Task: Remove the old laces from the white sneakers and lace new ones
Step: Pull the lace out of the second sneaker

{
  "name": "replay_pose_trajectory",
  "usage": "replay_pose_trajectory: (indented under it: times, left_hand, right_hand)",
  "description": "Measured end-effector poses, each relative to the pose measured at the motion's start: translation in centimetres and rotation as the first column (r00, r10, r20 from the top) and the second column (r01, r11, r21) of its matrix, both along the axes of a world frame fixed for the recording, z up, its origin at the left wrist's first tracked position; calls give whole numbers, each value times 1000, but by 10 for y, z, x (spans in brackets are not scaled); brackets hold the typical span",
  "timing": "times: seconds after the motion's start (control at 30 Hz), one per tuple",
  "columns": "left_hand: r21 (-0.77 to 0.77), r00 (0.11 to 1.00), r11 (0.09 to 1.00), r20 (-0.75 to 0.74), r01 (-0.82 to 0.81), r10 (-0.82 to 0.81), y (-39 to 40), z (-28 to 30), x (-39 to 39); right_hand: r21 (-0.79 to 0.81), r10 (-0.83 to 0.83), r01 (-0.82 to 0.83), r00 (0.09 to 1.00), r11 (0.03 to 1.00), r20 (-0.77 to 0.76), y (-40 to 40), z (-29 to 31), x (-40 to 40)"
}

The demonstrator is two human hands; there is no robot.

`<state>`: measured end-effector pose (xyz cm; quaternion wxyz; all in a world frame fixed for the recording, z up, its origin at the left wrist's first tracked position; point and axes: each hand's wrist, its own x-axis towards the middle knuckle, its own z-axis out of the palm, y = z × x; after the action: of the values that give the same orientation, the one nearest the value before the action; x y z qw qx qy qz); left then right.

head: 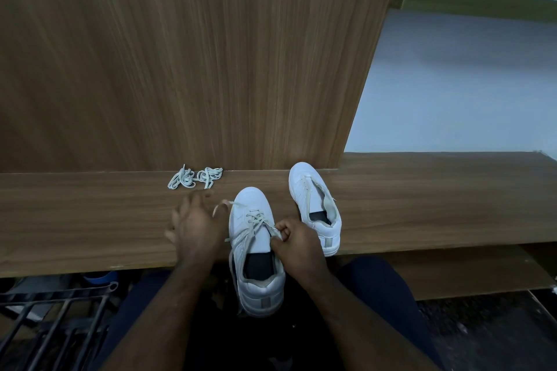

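Two white sneakers stand on a wooden shelf (90, 220). The near sneaker (254, 247) hangs half over the shelf's front edge, with an off-white lace (254, 220) crossing its eyelets. My right hand (294, 239) pinches a strand of that lace at the shoe's right side. My left hand (196, 223) is blurred, left of the toe, and a loose lace end (224, 205) curls at its fingertips; whether it holds that end is unclear. The far sneaker (313, 205) stands to the right with a thin strand on its tongue. A heap of loose laces (194, 178) lies at the back of the shelf.
A tall wooden panel (180, 54) rises behind the shelf. A pale wall and floor show at the right. Below the shelf at left stands a black metal rack (54, 310). My dark-trousered legs are under the near shoe.
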<state>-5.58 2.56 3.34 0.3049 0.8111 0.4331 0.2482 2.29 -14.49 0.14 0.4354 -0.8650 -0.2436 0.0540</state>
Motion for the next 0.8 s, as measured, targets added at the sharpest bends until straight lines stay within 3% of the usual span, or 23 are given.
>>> replay_pose_trajectory:
  times: [0.07,0.2,0.3,0.4,0.47,0.53,0.63,0.7,0.8]
  left_hand:
    - [-16,991,991,-28,131,-131,-4,-5,3]
    - [-311,891,842,36,440,-453,-10,-11,5]
    - [-253,878,855,-39,454,-477,-12,-17,5]
    - [-240,888,865,-24,441,-459,-8,-20,6]
    - [-232,889,866,-11,444,-459,-5,-21,7]
    - [-237,901,877,-18,417,-433,-1,-23,9]
    - [-272,909,880,-43,389,-415,3,-25,11]
    - [-279,906,877,-46,392,-420,4,-27,12]
    - [-268,902,874,-39,405,-429,4,-27,12]
  right_hand:
    - [-8,17,-17,1000,1000,12,0,-1,0]
    - [-55,107,-101,984,993,145,6,1,1]
    - [-189,206,-157,939,969,274,19,7,3]
    - [-384,309,-131,838,914,450,31,12,6]
    - [-423,331,-103,793,900,511,37,13,8]
    - [-390,304,-97,803,916,513,39,13,12]
    - [-158,28,25,947,987,320,31,20,22]
    - [-57,-101,119,962,991,254,23,22,28]
    - [-206,128,-67,944,976,303,22,20,23]
